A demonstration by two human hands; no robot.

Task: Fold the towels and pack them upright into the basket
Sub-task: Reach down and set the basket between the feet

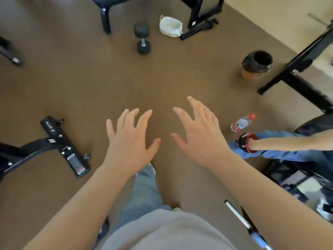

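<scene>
Both hands are out in front of the person, palms down, and neither is holding anything. The left hand (129, 139) has its fingers fanned and the right hand (200, 138) matches it just beside, thumbs nearly meeting. They hover above bare brown floor (90, 87), touching nothing. It reads as a ready pose, hands shown to the camera before any work starts.

No towel lies under the palms, between them, or anywhere else in view. The towels must be out of shot, so folding has not begun.

Well beyond the fingertips, straight ahead, sits the basket (170, 27). It is white and soft-sided, mouth up, and looks empty. It rests against the foot of a black frame (196, 31), which probably keeps it out of the walking path. Just to its left a dumbbell (143, 38) lies on the floor.

Ahead and to the right of the right hand stands a bin (256, 64) with a dark liner. Closer, just off the right hand's little finger, a water bottle (241, 123) lies on its side. Past it another person's arm (281, 144) reaches in with something red and black at the wrist. To the left of the left hand is a black bench foot (66, 147).

The likely next job is finding the towels and bringing basket and towels together.
</scene>
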